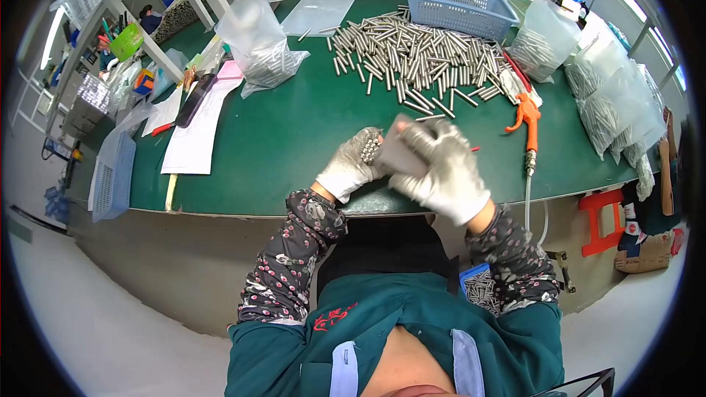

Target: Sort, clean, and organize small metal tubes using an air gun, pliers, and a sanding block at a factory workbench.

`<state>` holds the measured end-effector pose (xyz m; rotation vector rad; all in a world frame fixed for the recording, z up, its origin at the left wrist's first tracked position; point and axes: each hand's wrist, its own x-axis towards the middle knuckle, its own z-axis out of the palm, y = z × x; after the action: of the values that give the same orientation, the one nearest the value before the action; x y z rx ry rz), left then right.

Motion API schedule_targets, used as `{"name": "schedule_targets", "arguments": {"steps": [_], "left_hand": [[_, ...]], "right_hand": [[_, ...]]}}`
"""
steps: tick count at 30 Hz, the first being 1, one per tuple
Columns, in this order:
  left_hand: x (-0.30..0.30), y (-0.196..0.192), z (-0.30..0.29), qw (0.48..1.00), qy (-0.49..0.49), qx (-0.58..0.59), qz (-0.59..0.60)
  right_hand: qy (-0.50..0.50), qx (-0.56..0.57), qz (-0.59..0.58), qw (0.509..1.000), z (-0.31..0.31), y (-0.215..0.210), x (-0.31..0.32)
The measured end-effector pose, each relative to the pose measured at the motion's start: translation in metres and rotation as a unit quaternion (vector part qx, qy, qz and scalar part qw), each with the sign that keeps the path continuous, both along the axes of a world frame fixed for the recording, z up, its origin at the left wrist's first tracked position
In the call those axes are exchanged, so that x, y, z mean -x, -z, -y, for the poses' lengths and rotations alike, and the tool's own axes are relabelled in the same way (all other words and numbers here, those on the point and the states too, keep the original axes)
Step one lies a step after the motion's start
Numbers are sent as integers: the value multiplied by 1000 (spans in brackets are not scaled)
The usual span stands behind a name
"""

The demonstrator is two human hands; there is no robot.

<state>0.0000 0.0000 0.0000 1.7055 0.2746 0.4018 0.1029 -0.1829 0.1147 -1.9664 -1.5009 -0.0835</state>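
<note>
Both my hands wear whitish gloves and meet just above the table's near edge. My left hand (351, 165) is closed round a bundle of short metal pins (370, 150), whose round ends face up. A grey, flat-sided piece (401, 158) is gripped in my right hand (445, 169); motion blurs it, so I cannot make out its kind. It lies against or very close to the bundle's ends. Beyond my hands, a wide heap of loose metal pins (419, 55) spreads over the green table (287, 121).
An orange air blow gun (526, 114) with a hose lies to the right. Behind the heap stands a blue plastic basket (460, 7). Filled plastic bags (261, 51) stand left, others (618, 95) right. Papers (193, 143) and a blue bin (114, 176) are at the left edge.
</note>
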Motion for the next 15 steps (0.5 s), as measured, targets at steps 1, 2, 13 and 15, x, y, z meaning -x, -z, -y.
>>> {"name": "schedule_targets", "arguments": {"steps": [1, 2, 13, 15], "left_hand": [[2, 1, -1, 999, 1, -29, 25], [4, 3, -2, 997, 2, -57, 50], [-4, -35, 15, 990, 1, 133, -36], [-8, -20, 4, 998, -26, -9, -63]], "right_hand": [[-15, -4, 61, 998, -2, 0, 9], [-9, 4, 111, 994, -5, 2, 10], [224, 35, 166, 960, -16, 3, -42], [149, -40, 156, 976, -14, 4, -34]]}}
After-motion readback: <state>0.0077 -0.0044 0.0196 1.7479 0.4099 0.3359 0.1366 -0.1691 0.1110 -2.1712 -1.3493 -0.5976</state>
